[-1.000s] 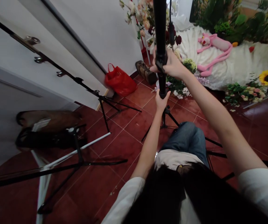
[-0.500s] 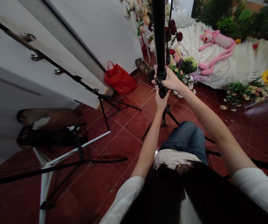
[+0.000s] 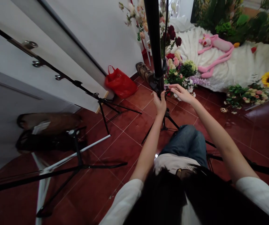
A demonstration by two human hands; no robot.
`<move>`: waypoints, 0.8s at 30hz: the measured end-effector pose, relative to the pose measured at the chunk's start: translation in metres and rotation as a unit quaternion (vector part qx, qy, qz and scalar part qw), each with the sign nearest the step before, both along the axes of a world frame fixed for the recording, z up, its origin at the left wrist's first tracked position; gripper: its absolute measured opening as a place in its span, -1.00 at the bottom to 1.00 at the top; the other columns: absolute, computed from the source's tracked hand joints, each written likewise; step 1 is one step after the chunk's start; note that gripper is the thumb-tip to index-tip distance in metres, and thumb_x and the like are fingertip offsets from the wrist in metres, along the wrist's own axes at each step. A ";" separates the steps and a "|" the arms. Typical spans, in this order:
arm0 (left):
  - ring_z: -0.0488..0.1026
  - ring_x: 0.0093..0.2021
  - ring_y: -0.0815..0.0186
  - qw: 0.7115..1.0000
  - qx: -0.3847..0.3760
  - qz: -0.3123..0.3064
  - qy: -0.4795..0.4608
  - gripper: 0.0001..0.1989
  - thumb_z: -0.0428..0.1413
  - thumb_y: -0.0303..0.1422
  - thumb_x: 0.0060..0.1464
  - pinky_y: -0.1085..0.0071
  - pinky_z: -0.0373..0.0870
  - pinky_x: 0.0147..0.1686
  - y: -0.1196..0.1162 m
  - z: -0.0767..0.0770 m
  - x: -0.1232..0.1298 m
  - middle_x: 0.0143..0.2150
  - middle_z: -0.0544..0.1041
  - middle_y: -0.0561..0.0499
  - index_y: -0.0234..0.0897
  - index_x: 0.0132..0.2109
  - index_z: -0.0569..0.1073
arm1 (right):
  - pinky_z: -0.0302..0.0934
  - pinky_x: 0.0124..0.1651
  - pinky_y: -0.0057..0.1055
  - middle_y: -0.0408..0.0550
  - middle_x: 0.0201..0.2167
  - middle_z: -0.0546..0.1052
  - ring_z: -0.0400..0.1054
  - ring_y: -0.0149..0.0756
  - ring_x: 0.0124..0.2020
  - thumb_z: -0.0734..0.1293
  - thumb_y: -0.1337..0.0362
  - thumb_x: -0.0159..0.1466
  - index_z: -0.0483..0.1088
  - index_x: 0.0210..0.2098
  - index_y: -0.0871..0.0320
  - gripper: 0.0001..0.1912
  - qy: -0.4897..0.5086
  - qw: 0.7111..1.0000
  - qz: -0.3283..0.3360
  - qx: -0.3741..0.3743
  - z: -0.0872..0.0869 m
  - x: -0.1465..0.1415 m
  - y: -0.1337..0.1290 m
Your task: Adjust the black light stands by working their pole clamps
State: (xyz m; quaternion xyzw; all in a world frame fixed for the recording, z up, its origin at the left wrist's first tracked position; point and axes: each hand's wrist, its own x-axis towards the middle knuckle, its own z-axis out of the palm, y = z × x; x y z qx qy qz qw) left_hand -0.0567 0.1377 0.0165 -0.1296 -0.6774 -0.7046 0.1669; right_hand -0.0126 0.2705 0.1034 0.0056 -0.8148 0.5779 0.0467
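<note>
Spreading beneath everything, the red tiled floor (image 3: 134, 120) carries the black stand (image 3: 153, 40), which rises near the left edge of the white cloth (image 3: 237, 73). Flowers (image 3: 175, 62) crowd close behind; a sideways pull could tip the stand into them. The left hand (image 3: 159, 103) is wrapped round the pole just below its collar (image 3: 157, 83). The right hand (image 3: 182, 93) has fingers half curled beside it; contact is unclear. Should the collar slacken, the upper tube might drop and pinch fingers.

You have a red tiled floor (image 3: 134, 122) below a white wall (image 3: 106, 34) at upper left, dimly lit.
</note>
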 end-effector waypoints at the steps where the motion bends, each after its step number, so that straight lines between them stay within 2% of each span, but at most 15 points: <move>1: 0.56 -0.03 0.19 1.000 -0.003 0.001 0.003 -0.34 -0.12 0.25 0.15 0.25 0.41 0.06 0.001 0.000 -0.001 -0.12 0.58 -0.16 -0.22 0.03 0.39 | 0.27 0.23 -0.35 0.00 -0.05 0.54 0.43 -0.38 0.05 0.31 0.13 0.35 0.35 -0.11 0.12 -0.78 -0.011 1.000 -0.002 -0.003 -0.006 0.000 0.000; 5: 0.57 -0.08 0.21 0.999 -0.019 0.032 0.017 -0.36 -0.12 0.23 0.17 0.27 0.42 0.02 0.004 -0.004 -0.004 -0.16 0.59 -0.14 -0.22 -0.02 0.43 | 0.34 0.05 -0.49 -0.12 -0.24 0.55 0.45 -0.46 -0.15 0.31 0.17 0.35 0.29 -0.21 0.10 -0.85 -0.019 1.000 -0.001 -0.023 -0.024 -0.009 -0.010; 8: 0.58 -0.07 0.18 0.996 -0.027 0.077 0.022 -0.38 -0.13 0.20 0.20 0.26 0.43 -0.01 0.009 -0.008 -0.004 -0.17 0.59 -0.17 -0.26 -0.05 0.44 | 0.36 -0.09 -0.49 -0.17 -0.38 0.51 0.42 -0.43 -0.29 0.32 0.15 0.35 0.25 -0.29 0.10 -0.81 -0.039 0.999 -0.034 -0.009 -0.027 -0.020 -0.016; 12: 0.58 -0.07 0.15 0.992 -0.032 0.118 0.022 -0.41 -0.12 0.15 0.23 0.25 0.43 -0.03 0.015 -0.012 -0.004 -0.17 0.59 -0.19 -0.28 -0.04 0.45 | 0.28 -0.38 -0.53 -0.21 -0.58 0.40 0.28 -0.45 -0.53 0.34 0.22 0.34 0.25 -0.34 0.12 -0.80 -0.122 0.991 -0.056 -0.003 -0.015 -0.031 -0.016; 16: 0.58 -0.05 0.14 0.991 -0.032 0.124 0.022 -0.41 -0.10 0.14 0.23 0.26 0.43 -0.03 0.015 -0.012 -0.003 -0.15 0.59 -0.21 -0.29 -0.03 0.45 | -0.04 -0.64 -0.56 -0.23 -0.70 0.28 0.06 -0.52 -0.71 0.35 0.30 0.32 0.33 -0.39 0.17 -0.84 -0.223 0.974 -0.042 -0.019 0.004 -0.043 -0.021; 18: 0.58 -0.06 0.14 0.992 -0.034 0.120 0.023 -0.41 -0.10 0.14 0.23 0.27 0.42 -0.03 0.014 -0.011 -0.003 -0.15 0.59 -0.21 -0.29 -0.04 0.45 | -0.16 -0.68 -0.53 -0.26 -0.76 0.16 -0.06 -0.53 -0.74 0.32 0.31 0.33 0.34 -0.45 0.18 -0.79 -0.272 0.960 -0.066 -0.018 0.008 -0.047 -0.026; 20: 0.58 -0.06 0.15 0.992 -0.033 0.120 0.025 -0.42 -0.12 0.14 0.24 0.27 0.42 -0.03 0.014 -0.009 -0.002 -0.15 0.60 -0.20 -0.28 -0.04 0.45 | -0.20 -0.69 -0.52 -0.30 -0.78 0.08 -0.13 -0.53 -0.74 0.30 0.32 0.35 0.33 -0.46 0.17 -0.76 -0.274 0.957 -0.088 -0.037 0.005 -0.048 -0.029; 24: 0.58 -0.07 0.16 0.990 -0.032 0.137 0.031 -0.41 -0.13 0.15 0.24 0.27 0.42 -0.03 0.016 -0.008 -0.002 -0.16 0.59 -0.19 -0.27 -0.07 0.45 | 0.01 -0.60 -0.58 -0.27 -0.67 0.22 0.03 -0.51 -0.66 0.24 0.27 0.40 0.35 -0.35 0.18 -0.80 -0.153 0.984 -0.061 -0.071 -0.017 -0.037 -0.025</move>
